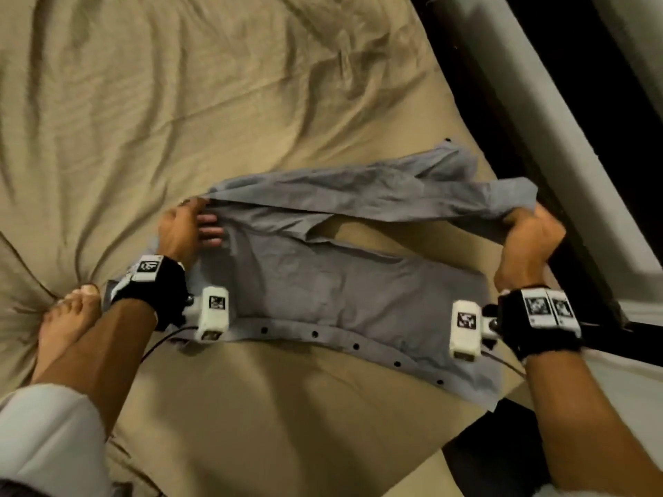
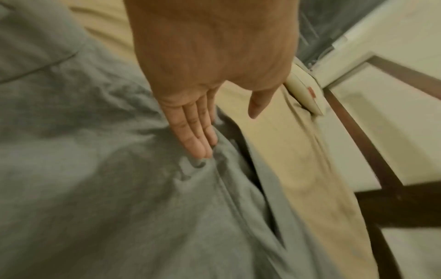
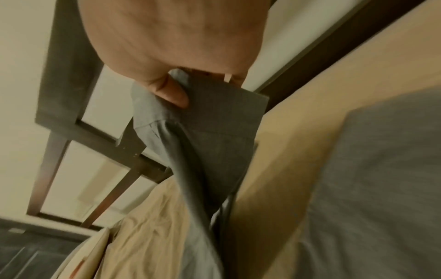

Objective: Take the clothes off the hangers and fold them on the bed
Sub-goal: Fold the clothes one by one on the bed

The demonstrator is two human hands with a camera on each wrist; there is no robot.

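Left hand (image 1: 186,229): fingers (image 2: 195,132) straight and together, pressing flat on the grey button shirt (image 1: 341,281) near its left end; holds nothing. Right hand (image 1: 527,242): closed round the sleeve cuff (image 3: 214,102), thumb pinching the cloth, sleeve (image 1: 376,195) drawn across the upper part of the garment.

The shirt lies spread at centre frame on the bed (image 1: 179,102), its placket with dark buttons (image 1: 314,333) along the lower edge. Both wrists carry black straps with white camera modules (image 1: 214,313) bearing black-and-white square marker tags; no readable writing.

Surface: tan, heavily creased sheet. A bare foot (image 1: 66,317) rests on it at lower left, beside a pale trouser leg (image 1: 46,435). A dark wooden bed frame (image 1: 559,209) runs down the right of the frame, with pale panels (image 1: 538,84) beyond.
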